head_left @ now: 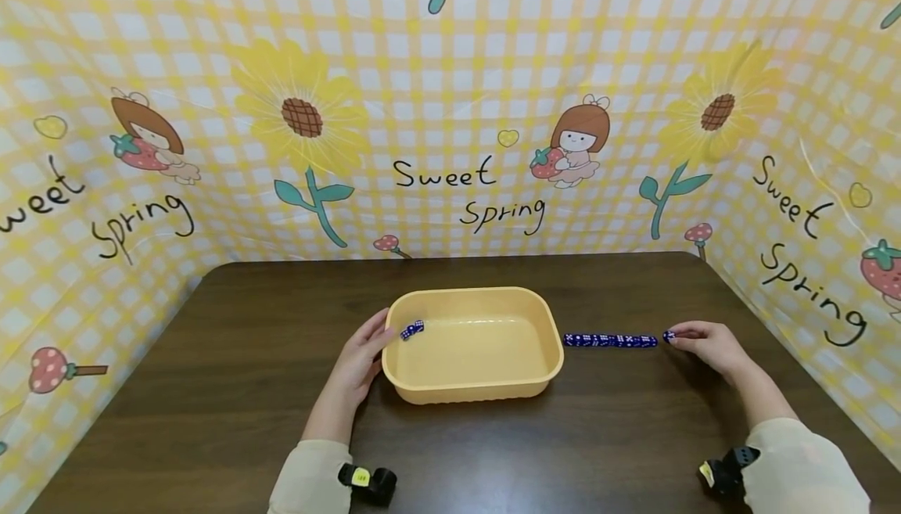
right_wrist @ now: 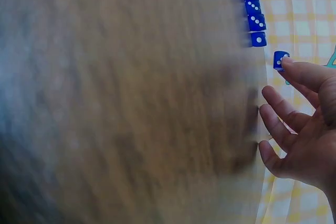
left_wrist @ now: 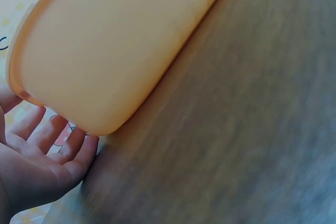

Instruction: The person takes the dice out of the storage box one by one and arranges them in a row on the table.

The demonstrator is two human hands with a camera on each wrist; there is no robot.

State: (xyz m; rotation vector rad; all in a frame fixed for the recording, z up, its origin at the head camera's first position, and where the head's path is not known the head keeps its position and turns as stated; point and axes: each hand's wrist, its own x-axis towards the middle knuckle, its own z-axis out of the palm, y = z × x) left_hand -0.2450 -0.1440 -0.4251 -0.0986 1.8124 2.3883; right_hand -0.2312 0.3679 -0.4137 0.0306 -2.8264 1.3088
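A yellow plastic basin (head_left: pixel 479 393) sits on the dark wooden table. At its left end, my left hand (head_left: pixel 362 356) holds the rim, thumb at the edge and fingers against the outer wall (left_wrist: pixel 68 153). Inside the basin, near that thumb, lie a few blue dice (head_left: pixel 412 330) with white dots. A straight row of several blue dice (head_left: pixel 611 340) runs rightward from the basin's right side. Just past the row's right end, my right hand (head_left: pixel 711 348) pinches one blue die (right_wrist: pixel 280 60) between thumb and forefinger. A small gap separates this die from the row's last one (right_wrist: pixel 258 39).
The brown table (head_left: pixel 493 459) extends around the basin and the dice row. Behind it and at both sides hangs a yellow checked cloth (head_left: pixel 436 107) with flowers and lettering. Black wrist cameras (head_left: pixel 373 484) sit by both sleeves.
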